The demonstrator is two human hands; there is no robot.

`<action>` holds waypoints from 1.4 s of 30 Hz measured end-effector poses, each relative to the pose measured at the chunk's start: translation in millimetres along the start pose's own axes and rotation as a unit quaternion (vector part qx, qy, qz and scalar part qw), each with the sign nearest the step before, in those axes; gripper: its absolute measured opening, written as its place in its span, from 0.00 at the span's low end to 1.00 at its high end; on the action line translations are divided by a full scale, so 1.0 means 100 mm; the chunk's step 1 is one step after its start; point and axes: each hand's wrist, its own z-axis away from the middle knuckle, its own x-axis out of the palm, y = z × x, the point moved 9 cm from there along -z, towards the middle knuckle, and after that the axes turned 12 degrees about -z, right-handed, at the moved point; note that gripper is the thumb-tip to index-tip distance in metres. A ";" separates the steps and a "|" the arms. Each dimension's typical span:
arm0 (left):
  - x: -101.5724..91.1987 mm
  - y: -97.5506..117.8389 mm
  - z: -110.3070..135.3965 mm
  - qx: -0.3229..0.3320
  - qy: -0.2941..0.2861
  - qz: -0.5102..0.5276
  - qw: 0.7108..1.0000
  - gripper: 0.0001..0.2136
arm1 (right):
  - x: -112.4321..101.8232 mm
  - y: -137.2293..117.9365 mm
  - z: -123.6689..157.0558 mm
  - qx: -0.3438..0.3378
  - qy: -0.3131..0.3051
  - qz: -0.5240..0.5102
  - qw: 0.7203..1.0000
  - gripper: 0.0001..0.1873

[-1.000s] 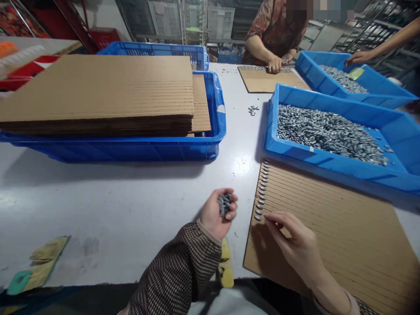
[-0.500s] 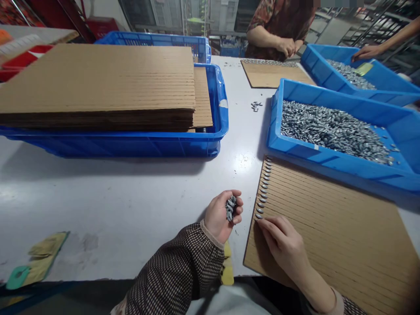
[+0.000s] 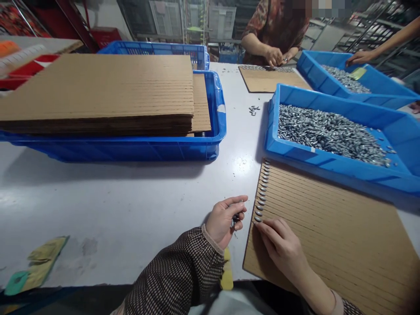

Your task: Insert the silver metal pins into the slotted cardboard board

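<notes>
Our right hand (image 3: 282, 247) has its grip narrowed to a pinch of thumb and forefinger, holding what looks like one metal piece (image 3: 256, 223); only its tip shows, at the cardboard's left edge. Our left hand (image 3: 221, 221), just beside the cardboard, is curled around a handful (image 3: 235, 218) of such pieces, too covered for us to count.

Directly above the pinch, one column of pieces (image 3: 261, 202) lies along the left edge of our grooved cardboard sheet (image 3: 337, 227); we make it about a dozen, the far ones crowding together. Behind the sheet stands one near blue bin (image 3: 331, 162) with a pile (image 3: 328, 131) beyond counting, and past it one far blue bin (image 3: 377, 99), where one hand of another person (image 3: 359, 57) rests.

Between the bins and the left side of our tabletop (image 3: 131, 210) lies one small cluster of loose pieces (image 3: 252, 111). Farther off, a co-worker's two hands (image 3: 274, 57) are over a second cardboard sheet (image 3: 272, 81). To the left, one stack of cardboard (image 3: 124, 85) sits on one deep blue bin (image 3: 138, 149), with one blue crate (image 3: 157, 45) behind.
</notes>
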 end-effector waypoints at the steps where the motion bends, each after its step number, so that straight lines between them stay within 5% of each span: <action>1: 0.00 0.00 0.00 -0.002 0.003 0.001 1.000 0.14 | -0.01 -0.01 -0.01 0.002 0.001 -0.003 1.000 0.13; 8: 0.04 -0.04 0.00 -0.011 -0.023 -0.034 0.999 0.13 | -0.18 -0.11 -0.24 0.053 0.057 -0.075 0.994 0.12; 15: 0.03 0.01 0.02 0.027 -0.017 -0.049 0.998 0.14 | -0.07 -0.01 -0.44 0.163 0.056 -0.222 0.960 0.11; 18: 0.06 0.01 0.02 0.025 -0.028 -0.059 0.998 0.15 | -0.09 0.01 -0.45 0.160 0.059 -0.255 0.952 0.13; 24: 0.10 -0.07 0.04 -0.003 -0.043 -0.090 0.995 0.15 | -0.20 -0.20 -0.57 0.053 0.024 -0.171 0.983 0.09; 28: 0.07 0.03 0.04 -0.020 -0.055 -0.040 0.997 0.13 | -0.27 -0.15 -0.48 0.081 0.036 -0.182 0.979 0.07; 32: -0.27 0.35 0.03 0.042 0.075 0.143 0.986 0.08 | -0.30 -0.05 -0.22 0.115 0.065 -0.180 0.975 0.05; 34: -0.34 0.34 0.04 0.026 0.104 0.169 0.980 0.07 | -0.25 -0.05 -0.09 0.098 0.058 -0.143 0.983 0.06; 37: -0.22 0.20 0.03 -0.023 0.061 0.158 0.985 0.08 | -0.13 -0.09 0.04 0.057 0.051 -0.078 0.994 0.08; 42: -0.17 0.13 0.04 -0.002 0.058 0.106 0.993 0.08 | 0.01 -0.08 0.13 0.032 0.049 -0.010 0.998 0.09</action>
